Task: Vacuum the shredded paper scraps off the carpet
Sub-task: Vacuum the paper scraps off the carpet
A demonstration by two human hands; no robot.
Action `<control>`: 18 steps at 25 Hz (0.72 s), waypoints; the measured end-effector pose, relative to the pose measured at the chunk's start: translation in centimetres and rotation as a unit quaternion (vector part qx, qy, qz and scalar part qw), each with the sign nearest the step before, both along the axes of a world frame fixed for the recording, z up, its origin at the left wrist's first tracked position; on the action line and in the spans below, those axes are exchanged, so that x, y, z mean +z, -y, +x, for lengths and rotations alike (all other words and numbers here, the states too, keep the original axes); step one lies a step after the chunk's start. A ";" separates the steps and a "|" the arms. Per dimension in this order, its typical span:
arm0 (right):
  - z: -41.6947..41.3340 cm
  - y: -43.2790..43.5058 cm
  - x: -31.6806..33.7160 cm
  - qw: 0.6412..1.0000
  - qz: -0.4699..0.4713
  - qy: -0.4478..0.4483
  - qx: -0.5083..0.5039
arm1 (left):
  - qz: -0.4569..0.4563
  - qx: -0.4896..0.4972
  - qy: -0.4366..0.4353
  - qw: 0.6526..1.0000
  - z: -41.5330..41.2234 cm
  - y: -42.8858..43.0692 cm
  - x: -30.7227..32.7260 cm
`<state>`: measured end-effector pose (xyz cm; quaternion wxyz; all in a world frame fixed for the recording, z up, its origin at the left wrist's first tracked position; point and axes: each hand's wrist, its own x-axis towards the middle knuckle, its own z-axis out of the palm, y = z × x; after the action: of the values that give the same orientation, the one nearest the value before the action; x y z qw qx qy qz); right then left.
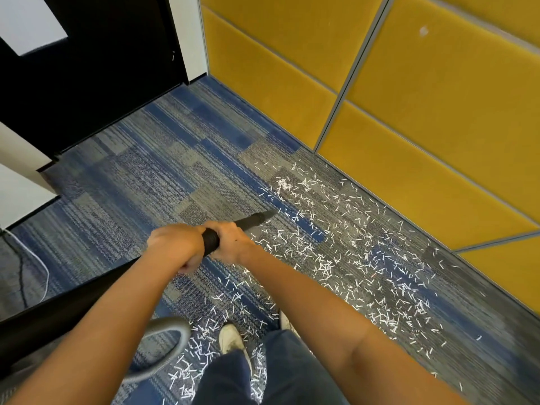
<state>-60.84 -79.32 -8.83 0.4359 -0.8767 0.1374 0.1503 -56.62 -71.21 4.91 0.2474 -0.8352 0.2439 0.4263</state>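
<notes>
Both hands curl round the black vacuum wand [251, 222], left hand [175, 247] behind right hand [230, 238], nozzle pointing toward 2 o'clock. I see shredded paper scraps [350, 258] covering the carpet [131, 185] from 2 to 6 o'clock. I judge nearly all remains.

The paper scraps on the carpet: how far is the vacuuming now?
Early, it seems. The carpet near the door shows no paper, cleaned or never littered. In hand: left hand and right hand grip the vacuum tube, its tip at the edge of the paper scraps. Left: the scatter along the yellow wall and around the shoes.
</notes>
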 end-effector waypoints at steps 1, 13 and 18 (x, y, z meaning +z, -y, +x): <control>-0.2 0.1 -0.1 1.000 -0.002 0.008 -0.012 | 0.003 -0.007 0.009 1.000 -0.4 0.5 0.1; -3.8 3.8 -2.0 0.999 -0.042 0.031 -0.012 | -0.028 -0.021 0.014 0.999 -3.4 3.7 -2.0; -4.7 4.1 -0.9 0.999 -0.038 0.006 -0.007 | -0.031 -0.031 -0.002 0.999 -4.1 3.6 -2.1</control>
<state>-65.49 -83.44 -9.78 0.4043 -0.8924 0.1464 0.1370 -60.73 -74.81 2.85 0.2337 -0.8337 0.2836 0.4123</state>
